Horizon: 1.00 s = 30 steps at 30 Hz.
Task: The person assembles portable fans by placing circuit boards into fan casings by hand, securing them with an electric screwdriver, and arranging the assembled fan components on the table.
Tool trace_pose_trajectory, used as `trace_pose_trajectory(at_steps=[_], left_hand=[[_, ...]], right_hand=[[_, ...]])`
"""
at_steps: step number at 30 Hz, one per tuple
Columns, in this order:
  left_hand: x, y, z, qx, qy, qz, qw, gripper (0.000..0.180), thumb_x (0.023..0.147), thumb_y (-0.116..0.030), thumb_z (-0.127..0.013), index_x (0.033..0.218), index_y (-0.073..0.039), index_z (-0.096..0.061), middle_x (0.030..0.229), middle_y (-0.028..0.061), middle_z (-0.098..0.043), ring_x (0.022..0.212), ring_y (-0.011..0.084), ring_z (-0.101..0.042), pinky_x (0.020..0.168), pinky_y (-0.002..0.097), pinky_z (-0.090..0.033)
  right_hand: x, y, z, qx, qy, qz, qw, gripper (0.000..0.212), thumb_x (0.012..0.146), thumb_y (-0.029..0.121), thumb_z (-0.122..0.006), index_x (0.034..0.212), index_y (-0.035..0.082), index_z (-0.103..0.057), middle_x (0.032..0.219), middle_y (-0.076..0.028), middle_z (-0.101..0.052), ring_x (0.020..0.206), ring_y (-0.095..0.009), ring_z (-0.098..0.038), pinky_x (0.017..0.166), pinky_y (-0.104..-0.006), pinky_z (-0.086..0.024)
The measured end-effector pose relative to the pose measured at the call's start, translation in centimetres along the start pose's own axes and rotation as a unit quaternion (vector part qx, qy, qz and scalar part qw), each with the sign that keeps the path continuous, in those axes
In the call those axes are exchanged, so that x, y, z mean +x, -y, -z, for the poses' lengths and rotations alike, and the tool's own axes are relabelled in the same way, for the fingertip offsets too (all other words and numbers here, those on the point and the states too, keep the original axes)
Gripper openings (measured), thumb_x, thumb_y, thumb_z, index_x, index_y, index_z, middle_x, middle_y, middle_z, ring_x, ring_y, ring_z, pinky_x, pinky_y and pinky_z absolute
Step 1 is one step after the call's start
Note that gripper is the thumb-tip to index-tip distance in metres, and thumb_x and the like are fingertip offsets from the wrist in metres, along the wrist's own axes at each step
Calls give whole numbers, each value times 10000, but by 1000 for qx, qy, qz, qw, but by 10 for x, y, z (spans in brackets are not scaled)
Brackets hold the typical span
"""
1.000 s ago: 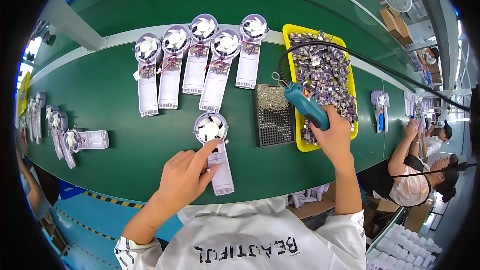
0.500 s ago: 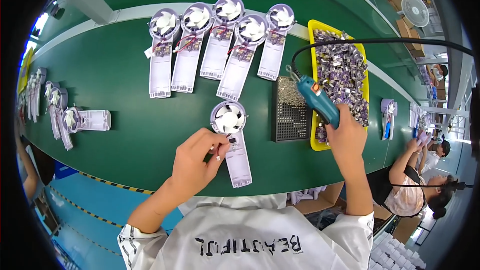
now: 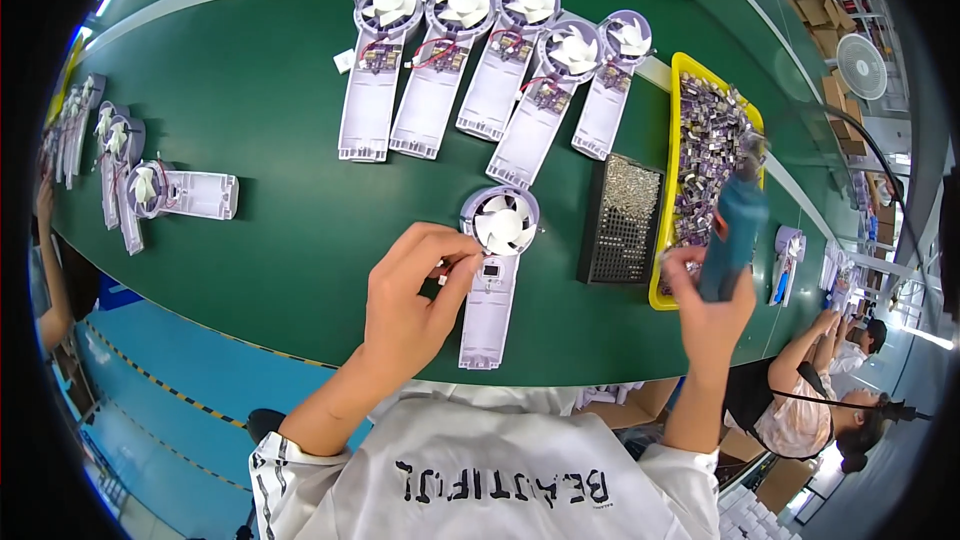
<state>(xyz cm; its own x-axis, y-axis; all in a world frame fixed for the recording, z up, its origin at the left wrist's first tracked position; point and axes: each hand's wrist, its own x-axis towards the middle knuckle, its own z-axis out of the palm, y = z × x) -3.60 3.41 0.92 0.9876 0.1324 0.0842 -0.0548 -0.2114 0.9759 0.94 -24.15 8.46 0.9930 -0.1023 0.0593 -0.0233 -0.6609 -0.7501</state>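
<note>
Since the earlier frame, the teal, rounded handheld power tool (image 3: 738,230) has swung from a leftward slant to nearly upright, blurred by motion, so the left hand alone now works at the fan unit. That unit, a pale lilac plastic body with a round white fan (image 3: 489,300), lies face up on the dark green workbench (image 3: 300,250), fan end away from the person. The left hand (image 3: 415,290) is at its left side, just below the fan; thumb and forefinger are drawn close together, but I cannot tell whether they grip anything. The right hand (image 3: 715,315) is wrapped around the tool, over the near end of a yellow plastic bin (image 3: 667,205) full of small purple-and-silver parts. Between unit and bin sits a black rectangular tray (image 3: 590,230) of tiny metal pieces. Beyond, five similar fan units (image 3: 493,90) stand in a loose row, lying flat
</note>
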Motion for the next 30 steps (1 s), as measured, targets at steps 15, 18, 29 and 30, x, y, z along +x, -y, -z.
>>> trace_pose_trajectory(at_steps=[15, 18, 29, 30], left_hand=[[0, 0, 6, -32, -8, 22, 999, 126, 846, 21, -695, 965, -14, -675, 961, 84, -650, 742, 210, -679, 647, 298, -564], [-1, 2, 5, -34, -5, 31, 999, 122, 850, 12, -687, 967, -22, -674, 960, 87, -654, 731, 225, -685, 629, 314, -558], [3, 0, 7, 13, -11, -11, 1000, 127, 843, 16, -690, 960, -32, -673, 941, 81, -653, 690, 242, -673, 586, 326, -538], [2, 0, 8, 21, -9, -9, 1000, 129, 840, 17, -692, 957, -31, -672, 939, 82, -652, 688, 246, -671, 585, 329, -537]], right_hand=[[-34, 11, -97, 60, 216, 80, 971, 413, 684, 46, -846, 1015, 24, -599, 813, -89, -677, 693, -168, -683, 649, -268, -525], [-34, 12, -102, 64, 222, 83, 969, 404, 682, 32, -837, 1008, 24, -597, 814, -86, -679, 689, -170, -683, 644, -267, -523], [-28, 29, -99, 40, 232, 119, 965, 405, 683, 10, -819, 1034, 27, -617, 844, -83, -700, 706, -153, -694, 630, -251, -516], [-27, 33, -99, 18, 229, 142, 963, 405, 684, 11, -821, 1034, 27, -617, 849, -82, -702, 709, -149, -695, 629, -250, -515]])
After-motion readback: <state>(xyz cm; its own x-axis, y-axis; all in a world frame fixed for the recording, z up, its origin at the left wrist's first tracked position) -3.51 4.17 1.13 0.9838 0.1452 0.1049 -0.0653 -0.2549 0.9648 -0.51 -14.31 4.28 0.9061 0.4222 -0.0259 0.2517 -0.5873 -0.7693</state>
